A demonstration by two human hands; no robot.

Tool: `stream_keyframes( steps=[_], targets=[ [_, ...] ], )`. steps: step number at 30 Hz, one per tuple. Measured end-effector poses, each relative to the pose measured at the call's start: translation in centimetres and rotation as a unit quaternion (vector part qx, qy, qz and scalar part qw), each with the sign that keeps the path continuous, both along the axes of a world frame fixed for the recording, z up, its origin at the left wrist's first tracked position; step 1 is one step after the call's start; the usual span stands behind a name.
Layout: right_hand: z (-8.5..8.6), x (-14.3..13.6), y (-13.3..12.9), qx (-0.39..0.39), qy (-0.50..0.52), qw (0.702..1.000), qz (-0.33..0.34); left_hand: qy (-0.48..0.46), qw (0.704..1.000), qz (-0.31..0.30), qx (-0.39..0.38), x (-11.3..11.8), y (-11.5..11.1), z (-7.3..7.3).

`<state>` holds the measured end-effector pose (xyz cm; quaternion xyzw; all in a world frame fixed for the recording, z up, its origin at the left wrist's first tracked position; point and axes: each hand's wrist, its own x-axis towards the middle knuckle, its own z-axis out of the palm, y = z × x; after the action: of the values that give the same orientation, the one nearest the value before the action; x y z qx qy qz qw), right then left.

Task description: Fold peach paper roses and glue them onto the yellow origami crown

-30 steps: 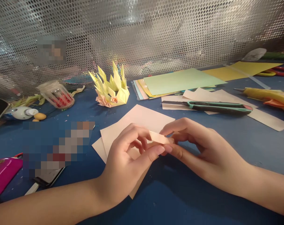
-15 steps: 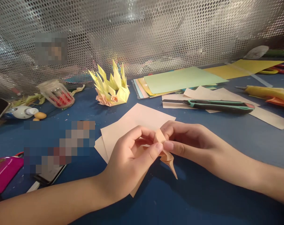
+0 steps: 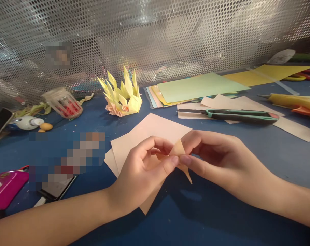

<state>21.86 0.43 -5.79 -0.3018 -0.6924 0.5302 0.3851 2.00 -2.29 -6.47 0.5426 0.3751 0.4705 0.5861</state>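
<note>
Between my hands is a small folded piece of peach paper (image 3: 178,148), with a flat triangular tip pointing up and a thin twisted point hanging below. My left hand (image 3: 147,174) pinches it between thumb and fingers from the left. From the right, my right hand (image 3: 216,160) pinches the same piece, its thumb tip beside the left one. My fingers hide the middle of the folds. Flat pale pink paper sheets (image 3: 144,128) lie on the blue table under and behind my left hand.
A yellow folded-paper crown (image 3: 125,97) stands at the back. Right of it lie coloured sheets (image 3: 201,87), a utility knife (image 3: 242,115) on paper scraps and a yellow glue gun (image 3: 295,102). At left are a jar (image 3: 64,102), a phone (image 3: 56,188) and a magenta object (image 3: 9,188).
The paper piece has turned in my fingers: its upper tip now shows as a wider triangle and its hanging point sits higher. My right hand has shifted and rolled slightly.
</note>
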Motion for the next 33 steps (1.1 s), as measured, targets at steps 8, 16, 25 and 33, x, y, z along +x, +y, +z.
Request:
stream_keyframes(
  steps=[8,16,25,33],
  targets=[
    [-0.12,-0.03,0.16,0.076,-0.043,0.995,-0.053,-0.057,0.998,-0.003,-0.001,0.34,0.14,-0.31],
    [-0.19,-0.04,0.13,0.123,-0.082,0.986,-0.08,-0.033,0.999,0.008,-0.005,0.14,0.28,-0.62],
    [0.23,0.04,0.06,0.11,-0.085,0.987,-0.075,-0.02,0.998,0.008,-0.063,0.06,0.49,-0.44],
    [0.02,0.19,0.45,0.141,-0.101,0.983,-0.055,0.006,0.998,0.012,-0.054,-0.01,0.35,-0.5]
  ],
)
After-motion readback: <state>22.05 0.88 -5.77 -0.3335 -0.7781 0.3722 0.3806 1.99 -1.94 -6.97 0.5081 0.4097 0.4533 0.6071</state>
